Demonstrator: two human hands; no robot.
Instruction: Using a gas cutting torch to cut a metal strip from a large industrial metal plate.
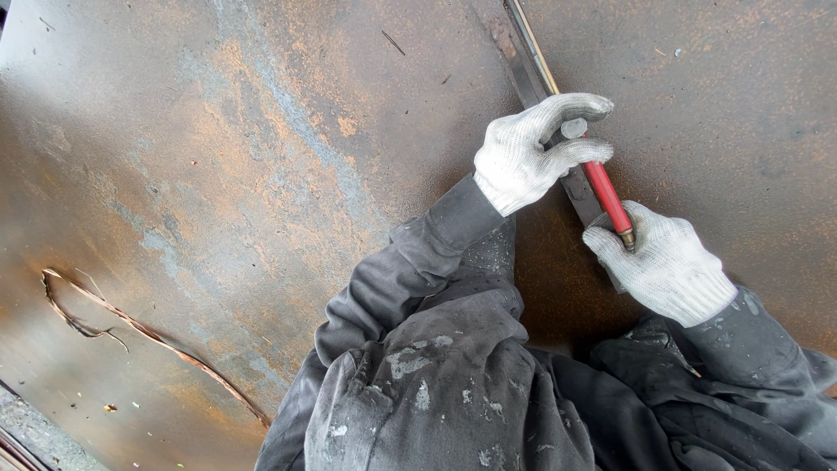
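Head view: the left hand [530, 153], fingers curled, pins a metal ruler [536, 74] to the rusty steel plate [218, 174]. The right hand [663, 262] grips a red-handled scriber [606, 194].

- steel plate [218, 174]: matt metal, rust brown and orange with dull blue-grey streaks; rough, gritty look
- flat bar [523, 70]: dark metal lying on the plate; duller and smoother than the plate, a thin brighter edge along one side
- tool [606, 194]: glossy red handle, looks like plastic; brass-coloured metal tip at the near end, grey metal head at the far end
- left hand [527, 153] and right hand [663, 262]: white knitted cloth gloves; coarse weave, soiled grey
- jacket sleeves [392, 288]: dark grey woven cloth; matt, creased, flecked with pale dried spatter
- thin curl [131, 327] lying on the plate: rust-coloured, rough
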